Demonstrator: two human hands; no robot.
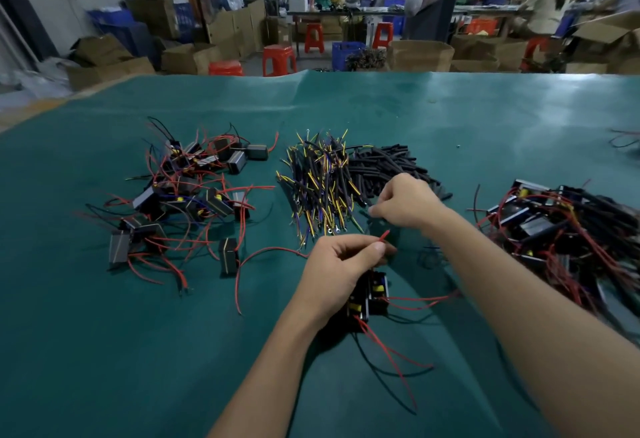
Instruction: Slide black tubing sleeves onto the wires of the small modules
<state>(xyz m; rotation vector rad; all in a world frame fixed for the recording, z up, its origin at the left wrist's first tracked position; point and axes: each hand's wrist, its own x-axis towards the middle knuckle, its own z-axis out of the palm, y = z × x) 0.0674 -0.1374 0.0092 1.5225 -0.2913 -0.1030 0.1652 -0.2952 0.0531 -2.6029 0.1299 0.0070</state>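
Head view: modules (367, 294) are clasped under the left hand (341, 266), whose fingertips pinch a red wire (383, 236) near its limp, light tip. The right hand (403, 200) is curled, seemingly pinching a sleeve; contents cannot be confirmed. Beyond lies the sleeve pile (388, 164); sleeves are best held mid-length.

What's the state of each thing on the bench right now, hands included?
Left hand: grips modules, pinches a red wire tip-up.
Held modules: under the left palm, red leads trailing toward the person.
Red wire: bare, no sleeve on it.
Right hand: fingers curled at the sleeve pile; contents not visible.
Black tubing sleeves: loose heap.
Left module pile: scattered.
Right module pile: tangled.
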